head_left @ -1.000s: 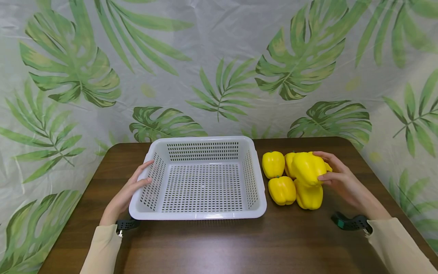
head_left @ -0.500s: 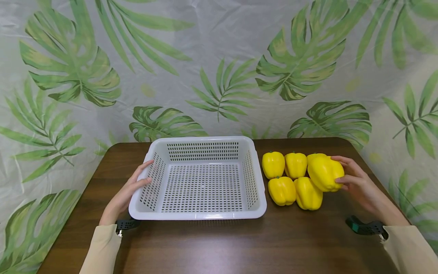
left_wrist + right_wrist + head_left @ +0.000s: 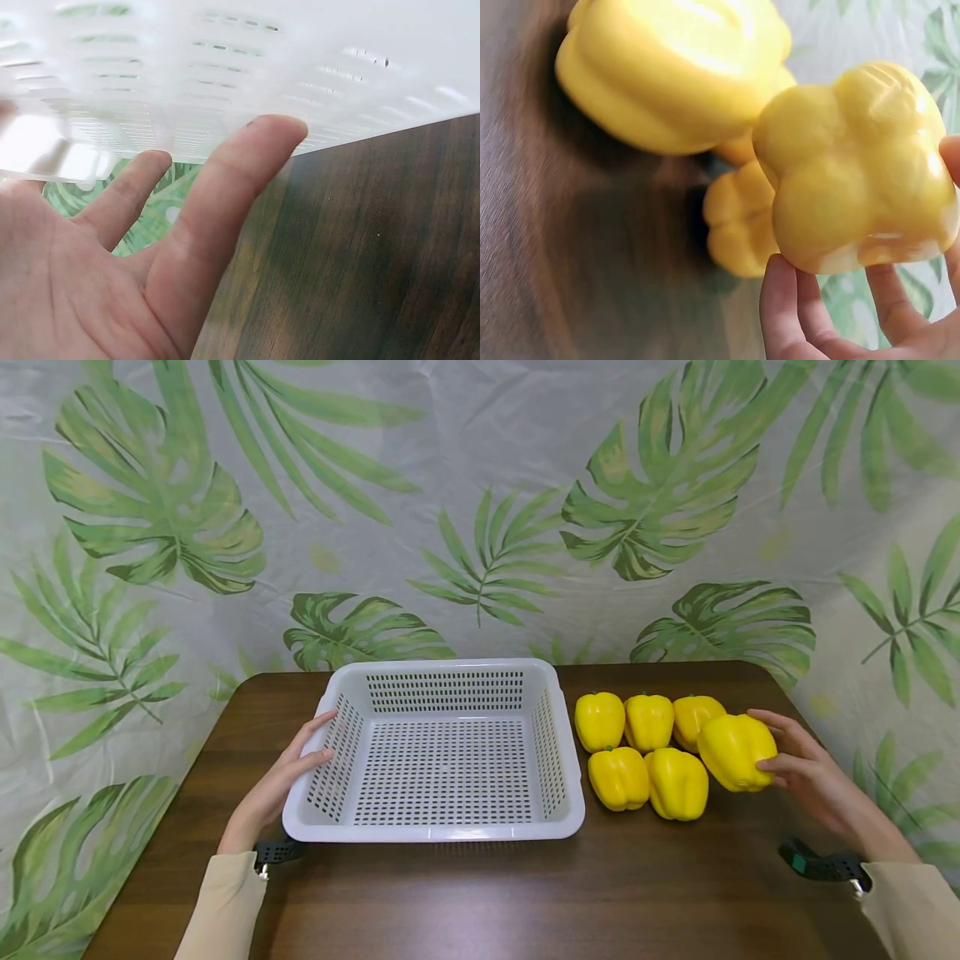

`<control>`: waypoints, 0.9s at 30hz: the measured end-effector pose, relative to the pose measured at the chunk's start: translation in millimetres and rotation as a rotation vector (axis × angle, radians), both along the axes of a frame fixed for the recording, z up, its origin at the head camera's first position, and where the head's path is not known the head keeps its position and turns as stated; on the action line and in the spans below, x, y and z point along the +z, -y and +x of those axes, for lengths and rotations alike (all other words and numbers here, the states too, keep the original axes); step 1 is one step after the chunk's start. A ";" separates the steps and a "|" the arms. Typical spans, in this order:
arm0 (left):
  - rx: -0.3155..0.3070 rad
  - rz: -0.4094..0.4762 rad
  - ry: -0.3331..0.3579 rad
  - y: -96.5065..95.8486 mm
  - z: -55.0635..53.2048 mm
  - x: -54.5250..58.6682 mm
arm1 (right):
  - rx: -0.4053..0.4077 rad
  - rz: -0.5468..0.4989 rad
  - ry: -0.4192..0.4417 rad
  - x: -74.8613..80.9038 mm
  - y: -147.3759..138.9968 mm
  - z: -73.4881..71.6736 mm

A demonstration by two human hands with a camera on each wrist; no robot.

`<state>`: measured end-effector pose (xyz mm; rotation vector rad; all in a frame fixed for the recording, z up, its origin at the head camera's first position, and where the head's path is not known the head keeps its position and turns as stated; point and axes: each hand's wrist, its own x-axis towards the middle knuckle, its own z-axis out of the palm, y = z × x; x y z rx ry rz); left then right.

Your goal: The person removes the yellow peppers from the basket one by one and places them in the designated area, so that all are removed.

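Note:
My left hand (image 3: 281,777) rests at the left side of a white perforated plastic basket (image 3: 431,832), fingers and thumb extended and spread. Up close in the left wrist view, the thumb (image 3: 225,187) lies against the slotted white plastic (image 3: 255,67). My right hand (image 3: 817,781) holds a yellow bell pepper (image 3: 737,752) between thumb and fingers, at the right end of the pepper group. In the right wrist view, the held pepper's lobed underside (image 3: 855,172) faces the camera, with fingertips around its edge.
Several other yellow bell peppers stand in two rows right of the basket, including a front one (image 3: 677,783) and a back one (image 3: 696,720). The brown wooden table (image 3: 487,902) ends at a leaf-patterned cloth (image 3: 480,527) behind.
My right hand has carried its bell pepper rightward and slightly nearer, from above the other peppers to their right end, uncovering the back row. My left hand and the basket have stayed put.

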<state>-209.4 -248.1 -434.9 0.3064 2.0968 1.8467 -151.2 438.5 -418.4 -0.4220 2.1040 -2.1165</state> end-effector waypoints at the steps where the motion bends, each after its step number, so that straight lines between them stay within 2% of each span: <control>1: 0.000 0.000 0.000 0.0 0.1 0.0 | 0.004 0.004 0.009 -2.1 -2.0 0.6; 5: 0.000 0.000 0.002 0.2 0.0 -0.3 | 0.005 0.034 0.034 -11.2 -8.9 3.2; 14: 0.003 -0.005 -0.008 0.1 -1.0 -1.1 | -0.044 0.184 0.101 -26.9 -16.5 6.7; 23: 0.005 -0.006 -0.008 0.0 -1.3 -1.5 | -0.059 0.258 0.133 -30.9 -16.7 7.1; 27: 0.005 -0.008 -0.008 -0.2 -1.0 -0.8 | -0.051 0.306 0.121 -32.4 -16.2 8.7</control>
